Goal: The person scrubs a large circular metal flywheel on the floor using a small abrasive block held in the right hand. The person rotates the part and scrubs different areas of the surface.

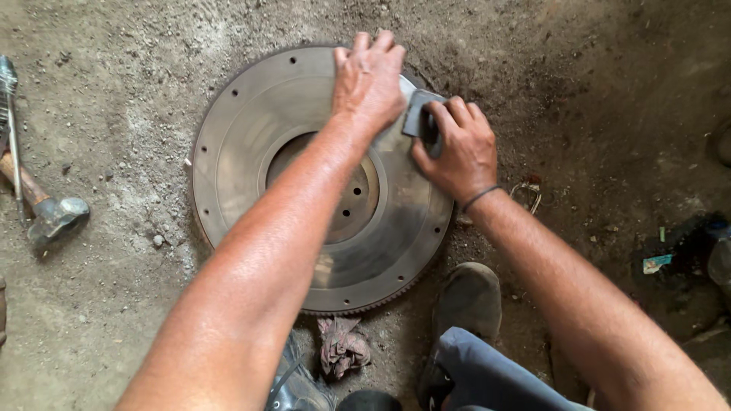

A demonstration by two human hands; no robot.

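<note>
We see a large round metal disc (251,144) with a toothed rim lying flat on the dirt floor (609,76), directly under both hands. Our left hand (369,80) reaches across to the far edge of the disc and presses down on it, fingers curled over the rim, holding nothing else. Our right hand (455,148) sits just beside the left, at the disc's right edge, and is closed around a small dark block (417,113), which rests against the disc's surface between the two hands. A dark band circles the right wrist.

The disc has a sunken round centre (358,198) with a ring of small holes in it; nothing lies inside it that we can make out.

Below the hands, close to us, a crumpled rag (343,346) lies on the floor just off the near rim of the disc, and a worn shoe (468,297) stands to the right of it. Far to the left of the left hand, well apart from the disc, a hammer (46,209) lies on the floor with a thin metal rod (14,144) beside it.
</note>
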